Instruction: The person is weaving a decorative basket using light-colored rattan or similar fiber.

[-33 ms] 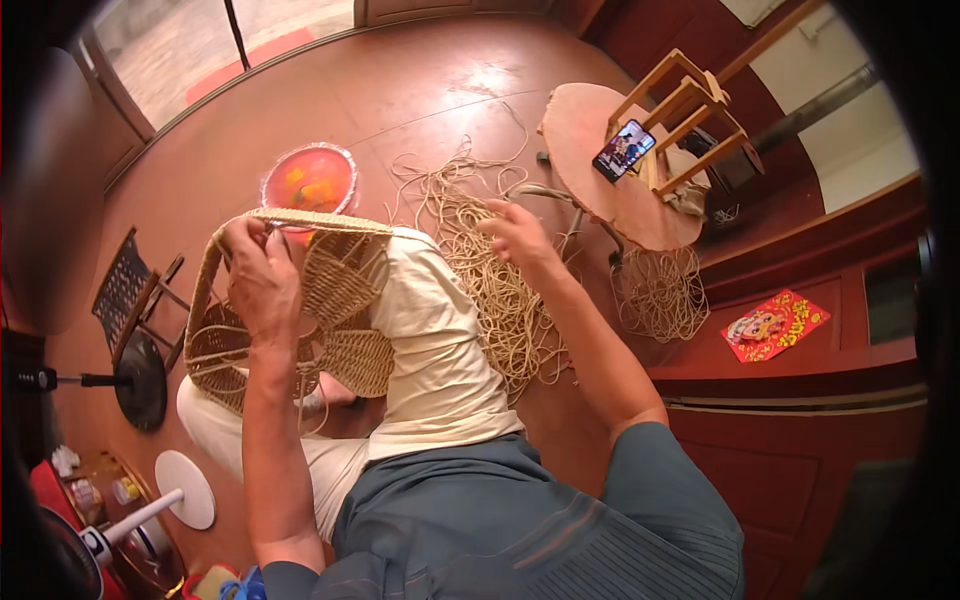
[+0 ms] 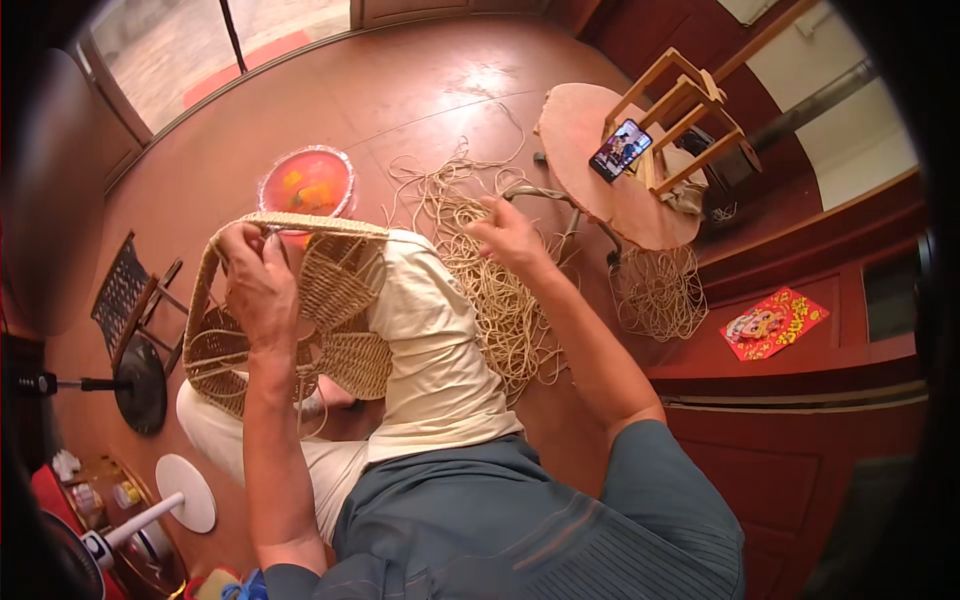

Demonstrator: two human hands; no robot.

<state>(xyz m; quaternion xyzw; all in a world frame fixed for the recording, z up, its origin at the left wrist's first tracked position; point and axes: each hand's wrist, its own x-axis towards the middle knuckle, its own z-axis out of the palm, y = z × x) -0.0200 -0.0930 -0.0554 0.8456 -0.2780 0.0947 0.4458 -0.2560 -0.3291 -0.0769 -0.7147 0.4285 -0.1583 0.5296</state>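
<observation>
A half-open woven straw basket [image 2: 345, 275] rests across my lap, against my pale trousers. My left hand [image 2: 262, 280] is closed on its braided rim, thumb on top and fingers folded over the edge. Out to the right, my right hand [image 2: 508, 240] is raised above a heap of straw cord [image 2: 500, 320], apart from the basket. Its fingers are curled together, and whatever they pinch, if anything, is too fine to see. Loose strands hang from the basket's lower side near my left wrist.
A red basin [image 2: 318, 180] stands beyond the basket. To the right are a round wooden table [image 2: 575, 130] bearing a phone [image 2: 620, 150] and a wooden stool [image 2: 690, 95]. A dark folding chair [image 2: 118, 300] and a white round base [image 2: 186, 493] are at left.
My right hand has shifted slightly left. My left hand stays on the basket's rim.
</observation>
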